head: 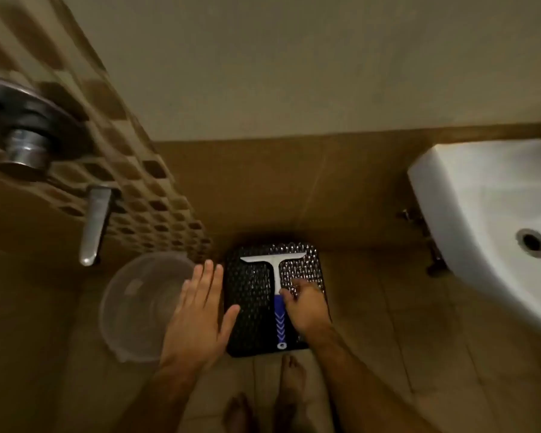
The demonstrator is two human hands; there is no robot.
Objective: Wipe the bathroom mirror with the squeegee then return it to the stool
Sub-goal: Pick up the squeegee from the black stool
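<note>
A squeegee [276, 276] with a white T-shaped blade and a blue handle lies flat on the black woven stool [250, 295], blade toward the wall. My right hand [303, 303] rests on the stool beside the handle's upper end, fingertips touching the shaft, fingers curled but not clearly wrapped around it. My left hand [200, 310] hovers flat with fingers spread over the stool's left edge, holding nothing. The mirror is out of view.
A clear plastic bucket [138, 307] stands on the floor left of the stool. A chrome tap spout [94, 226] and valve knob [25, 148] jut from the tiled left wall. A white washbasin [487, 214] hangs at the right. My bare feet [291, 379] stand before the stool.
</note>
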